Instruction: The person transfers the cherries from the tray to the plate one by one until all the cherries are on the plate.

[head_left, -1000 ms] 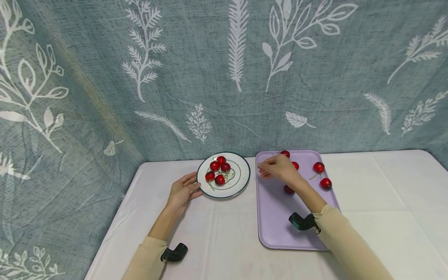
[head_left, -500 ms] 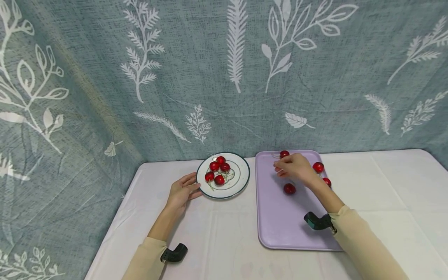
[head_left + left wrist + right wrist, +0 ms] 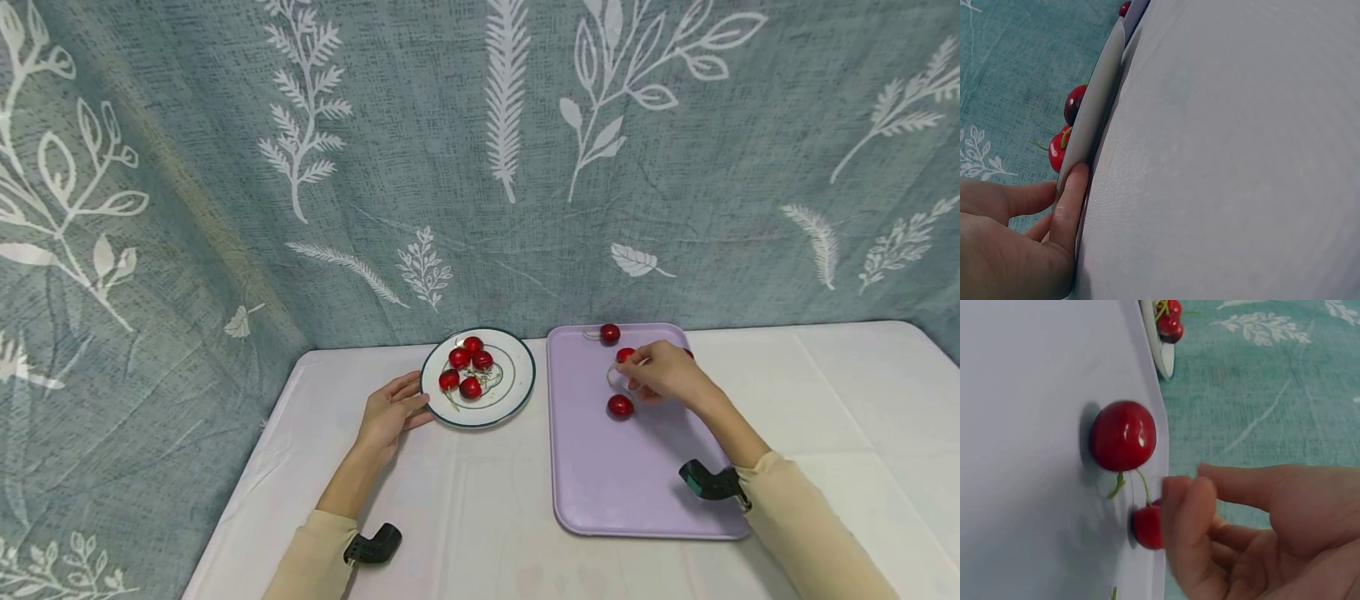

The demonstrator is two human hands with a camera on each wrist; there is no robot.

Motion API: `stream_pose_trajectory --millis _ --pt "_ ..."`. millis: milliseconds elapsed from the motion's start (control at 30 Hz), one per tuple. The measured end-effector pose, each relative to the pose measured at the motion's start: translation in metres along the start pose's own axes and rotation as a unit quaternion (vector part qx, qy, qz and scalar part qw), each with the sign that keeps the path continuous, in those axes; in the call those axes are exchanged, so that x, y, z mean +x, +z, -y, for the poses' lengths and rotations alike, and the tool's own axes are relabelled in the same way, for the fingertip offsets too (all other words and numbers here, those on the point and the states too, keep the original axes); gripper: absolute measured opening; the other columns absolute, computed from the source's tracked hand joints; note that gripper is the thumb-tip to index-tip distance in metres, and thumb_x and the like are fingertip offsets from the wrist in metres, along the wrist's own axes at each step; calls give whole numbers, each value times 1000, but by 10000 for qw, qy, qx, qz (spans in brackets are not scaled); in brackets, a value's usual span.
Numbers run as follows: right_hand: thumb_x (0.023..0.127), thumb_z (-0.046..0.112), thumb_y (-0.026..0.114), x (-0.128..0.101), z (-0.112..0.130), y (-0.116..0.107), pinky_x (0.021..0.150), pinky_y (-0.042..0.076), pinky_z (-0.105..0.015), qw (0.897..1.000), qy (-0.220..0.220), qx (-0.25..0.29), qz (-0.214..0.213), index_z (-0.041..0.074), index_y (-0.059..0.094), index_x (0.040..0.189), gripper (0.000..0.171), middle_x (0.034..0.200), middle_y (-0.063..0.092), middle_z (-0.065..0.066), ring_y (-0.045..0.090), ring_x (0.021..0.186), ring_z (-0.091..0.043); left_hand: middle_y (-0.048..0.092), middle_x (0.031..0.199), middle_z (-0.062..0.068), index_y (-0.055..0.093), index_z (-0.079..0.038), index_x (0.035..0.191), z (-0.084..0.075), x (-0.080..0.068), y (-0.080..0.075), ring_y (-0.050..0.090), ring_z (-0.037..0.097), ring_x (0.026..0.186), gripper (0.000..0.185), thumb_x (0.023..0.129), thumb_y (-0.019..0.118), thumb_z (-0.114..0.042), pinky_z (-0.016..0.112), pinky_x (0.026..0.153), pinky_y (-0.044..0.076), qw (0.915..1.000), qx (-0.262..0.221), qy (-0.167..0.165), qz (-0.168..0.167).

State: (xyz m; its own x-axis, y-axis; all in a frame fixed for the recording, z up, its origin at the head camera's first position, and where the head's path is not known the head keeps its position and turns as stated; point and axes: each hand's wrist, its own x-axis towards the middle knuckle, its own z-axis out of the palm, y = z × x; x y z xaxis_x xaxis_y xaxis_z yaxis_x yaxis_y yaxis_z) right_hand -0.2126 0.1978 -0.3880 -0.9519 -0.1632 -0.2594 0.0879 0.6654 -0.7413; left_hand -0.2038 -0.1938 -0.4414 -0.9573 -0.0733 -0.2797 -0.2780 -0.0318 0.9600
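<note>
R hand over lilac tray, fingers curled around a cherry near tray's 12 o'clock end; grip looks pinched on it or its stem, contact partly hidden. 2nd cherry just at 6 o'clock of the hand, 3rd at tray's far edge. L hand flat on worktop, fingers straight, touching plate rim at 8 o'clock. Plate w/ five cherries.

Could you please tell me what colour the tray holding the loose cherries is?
The tray is pale lilac purple, clearest in the head view.
</note>
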Motion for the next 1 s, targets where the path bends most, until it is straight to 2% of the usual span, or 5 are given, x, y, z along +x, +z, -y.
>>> stream_pose_trajectory --millis 200,367,733,867,1000 --pt "95 21 63 -5 -5 -1 48 54 -22 9993 -11 -295 247 -3 69 79 29 61 65 -1 56 50 -8 48 141 24 42 2 144 0 0 -1 66 13 95 52 94 55 8 26 79 61 10000 -8 13 -20" --pt "93 21 66 -3 -9 1 48 55 -21 9988 150 -307 351 -3 69 80 27 61 65 -2 56 50 -8 48 141 24 42 2 145 0 -1 -1 66 12 94 52 94 55 8 26 78 61 10000 -20 -11 -41" --pt "89 17 70 3 -16 9 49 57 -23 9996 253 -61 121 -3 70 79 23 58 64 -3 60 50 -10 49 140 24 42 2 144 1 1 0 66 13 95 52 94 55 8 26 78 62 10000 -53 -14 -60" --pt "88 12 69 3 -16 14 50 57 -23 9998 200 32 51 -5 70 86 17 59 64 -2 60 51 -9 48 140 25 42 2 144 2 1 0 66 12 93 52 94 55 8 26 78 62 10000 -62 3 -62" --pt "87 15 71 6 -16 17 53 57 -24 9994 337 52 -113 -5 68 103 25 67 64 -2 59 54 -9 48 141 24 42 2 144 2 0 0 66 13 94 52 94 55 8 27 78 62 10000 -87 2 -34"
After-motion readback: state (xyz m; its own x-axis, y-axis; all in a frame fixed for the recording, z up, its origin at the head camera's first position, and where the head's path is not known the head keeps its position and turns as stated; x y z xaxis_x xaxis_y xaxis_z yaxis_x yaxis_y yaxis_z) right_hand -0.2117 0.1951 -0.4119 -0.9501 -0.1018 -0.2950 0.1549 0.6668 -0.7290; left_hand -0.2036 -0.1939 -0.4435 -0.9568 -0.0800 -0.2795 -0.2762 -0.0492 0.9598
